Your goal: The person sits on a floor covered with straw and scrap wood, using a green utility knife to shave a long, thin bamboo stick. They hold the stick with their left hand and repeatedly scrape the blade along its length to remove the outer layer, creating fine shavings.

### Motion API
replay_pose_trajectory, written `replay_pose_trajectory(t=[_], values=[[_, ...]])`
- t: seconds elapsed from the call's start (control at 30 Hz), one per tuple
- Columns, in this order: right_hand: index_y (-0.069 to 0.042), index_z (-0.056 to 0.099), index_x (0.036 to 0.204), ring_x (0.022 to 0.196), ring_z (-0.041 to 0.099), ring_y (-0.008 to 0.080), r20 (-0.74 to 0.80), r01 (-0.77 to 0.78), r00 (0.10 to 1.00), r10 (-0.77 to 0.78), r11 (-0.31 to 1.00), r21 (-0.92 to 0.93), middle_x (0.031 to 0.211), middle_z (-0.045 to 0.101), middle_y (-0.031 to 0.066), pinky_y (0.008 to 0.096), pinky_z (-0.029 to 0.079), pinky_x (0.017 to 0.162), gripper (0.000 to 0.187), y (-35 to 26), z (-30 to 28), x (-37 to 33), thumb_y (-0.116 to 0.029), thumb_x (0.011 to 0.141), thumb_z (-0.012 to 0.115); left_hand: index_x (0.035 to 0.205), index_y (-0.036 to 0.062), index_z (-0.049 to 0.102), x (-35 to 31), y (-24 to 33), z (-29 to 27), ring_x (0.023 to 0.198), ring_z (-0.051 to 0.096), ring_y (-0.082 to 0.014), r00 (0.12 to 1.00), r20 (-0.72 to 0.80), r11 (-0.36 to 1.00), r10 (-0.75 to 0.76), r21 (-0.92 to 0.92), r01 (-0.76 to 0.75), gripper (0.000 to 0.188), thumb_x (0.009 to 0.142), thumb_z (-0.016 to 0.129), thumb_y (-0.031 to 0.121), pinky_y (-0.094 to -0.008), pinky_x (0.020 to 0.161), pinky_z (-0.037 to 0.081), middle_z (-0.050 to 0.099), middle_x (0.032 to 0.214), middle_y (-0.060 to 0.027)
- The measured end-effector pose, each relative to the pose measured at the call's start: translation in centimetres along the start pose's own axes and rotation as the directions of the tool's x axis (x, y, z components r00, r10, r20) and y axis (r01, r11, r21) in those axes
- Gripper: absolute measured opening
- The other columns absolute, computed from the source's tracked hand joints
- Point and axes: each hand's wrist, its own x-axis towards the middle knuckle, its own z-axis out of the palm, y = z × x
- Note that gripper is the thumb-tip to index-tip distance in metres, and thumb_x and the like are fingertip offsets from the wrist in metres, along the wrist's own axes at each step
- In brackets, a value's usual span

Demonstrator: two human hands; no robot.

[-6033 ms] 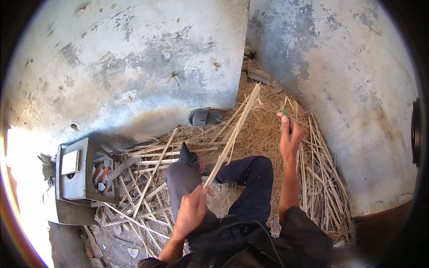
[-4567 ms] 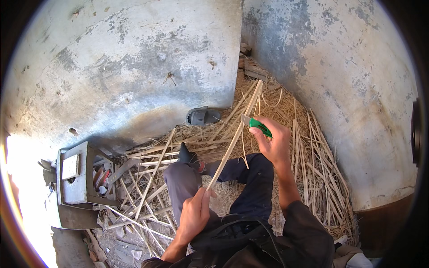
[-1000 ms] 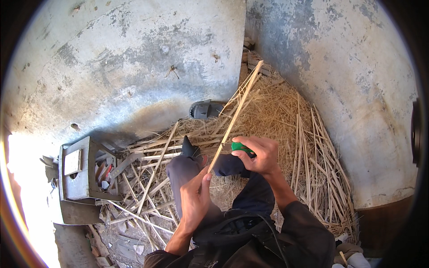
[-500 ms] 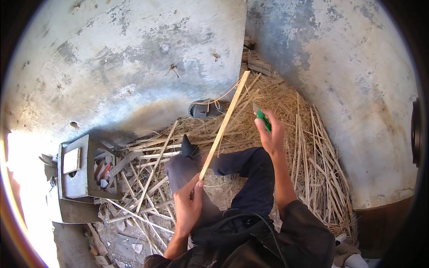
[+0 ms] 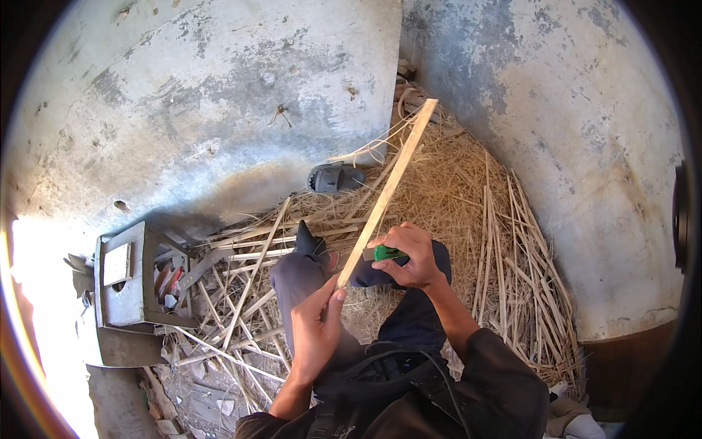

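Centrally, a long, flat, pale wooden strip (image 5: 395,179) slants up toward one o'clock, its lower end pinched between the thumb and fingers of the left hand (image 5: 317,325). Between one and two o'clock from that grip, the right hand (image 5: 411,256) has its fingers closed round a short green-handled knife (image 5: 387,252), whose blade points toward nine o'clock at the strip's lower part; whether the edge actually touches the wood is too small to tell. The chief hazard is probably a slip: the blade lies near the left thumb, and a stroke running toward seven o'clock could carry it into those fingers. The strip's far end, at one o'clock, is held by neither hand, so sideways pressure could make it twist or swing. A knot or crossing grain, if present, might make the edge dig in and split the wood. The dark-trousered right knee (image 5: 441,262), just beyond the right hand toward three o'clock, could obstruct a stroke drawn that way.
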Motion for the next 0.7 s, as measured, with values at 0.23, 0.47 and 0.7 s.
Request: replay_pose_trajectory(t=[0.23, 0.47, 0.7], values=[[-0.010, 0.080, 0.107, 0.061, 0.060, 0.0192, -0.020, -0.085, 0.996, 0.085, 0.996, -0.013, 0.079, 0.069, 0.0017, 0.0339, 0.047, 0.063, 0.032, -1.0, -0.7, 0.7, -0.031, 0.085, 0.091, 0.132, -0.0059, 0.073, 0.0, 0.7, -0.2, 0.080, 0.066, -0.0128, 1.000, 0.003, 0.999, -0.013, 0.043, 0.013, 0.032, 0.108, 0.070, 0.015, -0.0318, 0.075, 0.054, 0.077, 0.091, -0.0174], [-0.006, 0.080, 0.110, 0.059, 0.056, 0.0135, -0.103, -0.163, 0.980, 0.170, 0.984, 0.072, 0.080, 0.069, 0.0017, 0.0297, 0.044, 0.056, 0.030, -0.7, -1.4, 0.9, -0.023, 0.088, 0.089, 0.131, -0.0068, 0.073, -0.3, 0.2, 0.0, 0.077, 0.065, -0.0118, 0.999, -0.016, 0.999, 0.030, 0.022, -0.029, 0.032, 0.106, 0.072, 0.013, -0.0310, 0.073, 0.053, 0.076, 0.088, -0.0159], [-0.001, 0.079, 0.110, 0.061, 0.053, 0.0093, -0.288, -0.177, 0.936, 0.201, 0.978, 0.110, 0.081, 0.068, 0.0021, 0.0260, 0.040, 0.053, 0.028, 1.8, -3.0, 0.8, -0.020, 0.091, 0.087, 0.132, -0.0067, 0.073, -1.2, -0.8, 0.5, 0.073, 0.063, -0.0103, 1.000, 0.030, 1.000, 0.004, -0.029, -0.003, 0.034, 0.104, 0.075, 0.012, -0.0284, 0.068, 0.051, 0.076, 0.087, -0.0178]])
